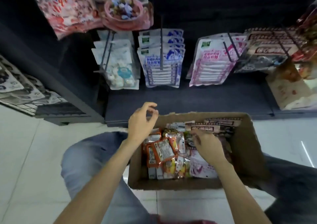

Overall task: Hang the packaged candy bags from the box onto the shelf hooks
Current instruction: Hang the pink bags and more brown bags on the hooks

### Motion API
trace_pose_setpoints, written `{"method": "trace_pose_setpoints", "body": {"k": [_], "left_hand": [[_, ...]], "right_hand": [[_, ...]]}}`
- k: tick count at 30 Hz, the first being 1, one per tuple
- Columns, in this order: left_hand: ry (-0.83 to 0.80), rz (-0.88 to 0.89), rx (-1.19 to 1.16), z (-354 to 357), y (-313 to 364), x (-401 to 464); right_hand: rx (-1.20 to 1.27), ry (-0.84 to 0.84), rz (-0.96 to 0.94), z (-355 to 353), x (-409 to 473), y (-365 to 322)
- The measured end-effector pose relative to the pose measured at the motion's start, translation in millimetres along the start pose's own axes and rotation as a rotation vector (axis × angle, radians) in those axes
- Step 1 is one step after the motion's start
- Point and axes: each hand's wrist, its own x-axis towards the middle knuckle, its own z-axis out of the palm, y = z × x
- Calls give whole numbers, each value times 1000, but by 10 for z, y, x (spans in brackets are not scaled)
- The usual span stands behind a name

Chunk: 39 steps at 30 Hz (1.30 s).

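Note:
A brown cardboard box (pixel 247 148) sits on the floor between my knees, full of candy bags. Orange-edged bags (pixel 162 152) lie at its left, a pink-and-white bag (pixel 200 168) at the front right, brown patterned bags (pixel 217 126) at the back. My left hand (pixel 142 122) hovers over the box's far left corner with fingers curled and apart, holding nothing. My right hand (pixel 208 146) reaches down into the bags in the middle of the box; whether it grips one is hidden by the hand. Shelf hooks (pixel 161 48) above carry rows of hung bags.
Blue-and-white bags (pixel 163 69), pink-and-white bags (pixel 211 65) and pale bags (pixel 118 69) hang in front of the dark shelf back. A dark base shelf (pixel 188 101) runs behind the box. Brown bags (pixel 267 52) hang at right. White floor tiles (pixel 30 155) surround my knees.

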Motion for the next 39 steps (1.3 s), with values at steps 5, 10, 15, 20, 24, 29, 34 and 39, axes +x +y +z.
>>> {"method": "trace_pose_setpoints", "body": {"k": [5, 10, 15, 20, 24, 29, 34, 39], "left_hand": [[-325, -176, 212, 544, -391, -57], [-300, -1, 428, 980, -413, 208], [-367, 51, 534, 1341, -411, 441], [-441, 32, 624, 1475, -490, 459], [-452, 56, 655, 1452, -507, 397], [-454, 40, 638, 1437, -424, 371], [-508, 6, 639, 1409, -313, 322], [-530, 5, 619, 1365, -308, 364]], "right_hand": [[-56, -248, 220, 482, -120, 679], [62, -98, 429, 662, 154, 1134], [175, -13, 612, 746, 625, 1541], [328, 94, 687, 774, 1004, 1706], [356, -60, 686, 749, 1076, 1681], [-41, 170, 230, 499, 908, 1631], [-38, -20, 374, 408, 885, 1720], [70, -113, 564, 593, 1047, 1874]]}}
